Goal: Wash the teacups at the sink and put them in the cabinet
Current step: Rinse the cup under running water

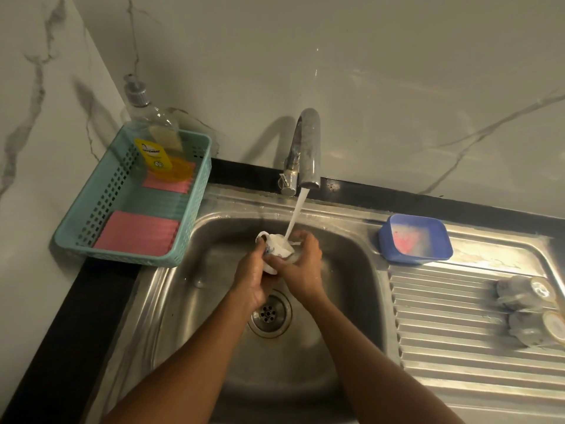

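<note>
A white teacup (276, 245) with a small blue pattern and a handle at its left is held over the steel sink (214, 289), under the running stream from the tap (304, 151). My left hand (250, 275) grips the cup from the left and below. My right hand (301, 264) wraps round its right side, fingers curled at the rim where the water lands. Two more teacups (524, 293) (533, 328) lie on the ribbed draining board at the far right.
A teal basket (195, 209) on the left counter holds pink cloths and a tilted soap bottle (153, 133). A blue tub (412, 240) with a pink sponge stands on the sink's right rim. The drain (269, 313) lies below my hands.
</note>
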The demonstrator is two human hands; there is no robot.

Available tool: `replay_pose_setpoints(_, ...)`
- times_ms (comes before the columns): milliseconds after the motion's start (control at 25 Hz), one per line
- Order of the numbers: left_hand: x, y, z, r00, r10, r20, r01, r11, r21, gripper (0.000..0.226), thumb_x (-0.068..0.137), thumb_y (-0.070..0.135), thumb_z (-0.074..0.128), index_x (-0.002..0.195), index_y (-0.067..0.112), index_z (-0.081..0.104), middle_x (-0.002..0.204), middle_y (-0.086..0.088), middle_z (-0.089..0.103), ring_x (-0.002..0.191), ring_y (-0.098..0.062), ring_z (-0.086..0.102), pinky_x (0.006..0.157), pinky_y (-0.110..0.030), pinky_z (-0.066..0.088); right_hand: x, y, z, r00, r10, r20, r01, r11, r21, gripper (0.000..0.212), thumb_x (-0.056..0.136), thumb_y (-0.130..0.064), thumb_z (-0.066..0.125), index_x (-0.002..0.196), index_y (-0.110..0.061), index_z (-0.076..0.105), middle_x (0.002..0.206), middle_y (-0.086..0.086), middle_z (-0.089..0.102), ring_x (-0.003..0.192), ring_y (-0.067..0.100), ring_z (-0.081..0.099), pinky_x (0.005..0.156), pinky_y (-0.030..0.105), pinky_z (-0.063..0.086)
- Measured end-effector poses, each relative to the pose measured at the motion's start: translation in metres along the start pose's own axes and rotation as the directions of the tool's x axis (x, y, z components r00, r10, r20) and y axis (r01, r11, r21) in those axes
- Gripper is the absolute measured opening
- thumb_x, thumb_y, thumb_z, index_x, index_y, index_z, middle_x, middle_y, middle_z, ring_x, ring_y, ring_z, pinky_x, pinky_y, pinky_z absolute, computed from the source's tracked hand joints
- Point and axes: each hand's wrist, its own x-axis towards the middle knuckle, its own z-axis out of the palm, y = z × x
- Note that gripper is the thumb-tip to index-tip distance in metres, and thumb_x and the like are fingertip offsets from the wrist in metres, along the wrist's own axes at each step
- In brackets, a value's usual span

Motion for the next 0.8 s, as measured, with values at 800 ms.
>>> replay_pose_setpoints(800, 0.014, 0.013, 0.021, 0.985, 0.133, -0.107, -0.076, 0.904, 0.421, 0.038, 0.102, 0.041, 0.055, 0.096, 0.012, 0.079, 0.098, -0.010, 0.077, 0.080, -0.022, 0.069, 0.065, -0.030, 0.055, -0.003, -0.002, -0.023, 0.937, 0.179, 0.300, -0.146, 0.981, -0.129, 0.055, 0.077, -0.018, 0.085, 0.124, -0.020, 0.057, 0.114, -0.001, 0.068, 0.100, 0.014, 0.065, 0.070, 0.019, 0.051)
